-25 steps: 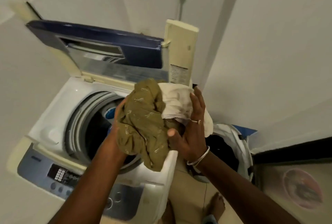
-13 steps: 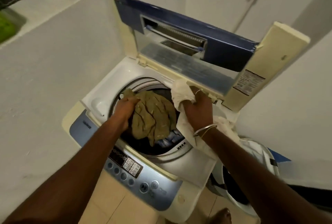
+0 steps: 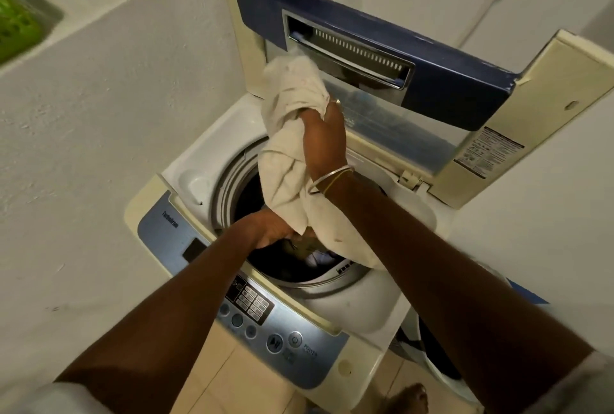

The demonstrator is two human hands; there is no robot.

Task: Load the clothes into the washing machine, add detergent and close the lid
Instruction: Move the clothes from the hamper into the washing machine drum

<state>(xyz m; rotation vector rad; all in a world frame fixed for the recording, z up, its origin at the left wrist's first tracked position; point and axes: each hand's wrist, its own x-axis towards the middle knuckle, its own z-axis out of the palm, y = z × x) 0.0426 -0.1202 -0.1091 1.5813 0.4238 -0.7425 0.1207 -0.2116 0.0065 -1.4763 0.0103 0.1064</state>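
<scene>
A top-loading washing machine (image 3: 186, 177) stands below me, its blue lid (image 3: 448, 81) folded up at the back. My right hand (image 3: 324, 137) grips a cream cloth (image 3: 289, 154) above the drum opening; the cloth drapes under my forearm onto the right rim. My left hand (image 3: 272, 229) reaches down inside the drum (image 3: 229, 187), its fingers curled on dark clothes there; a bit of olive garment (image 3: 304, 244) shows beside it, mostly hidden.
The blue control panel (image 3: 275, 324) runs along the front edge. A white laundry basket (image 3: 415, 340) with dark clothes stands on the floor at the right. White walls close in on the left and right. A green crate (image 3: 13, 31) sits on the ledge top left.
My left hand has pushed the olive garment down into the drum. My right hand has lifted the cream cloth higher, in front of the lid.
</scene>
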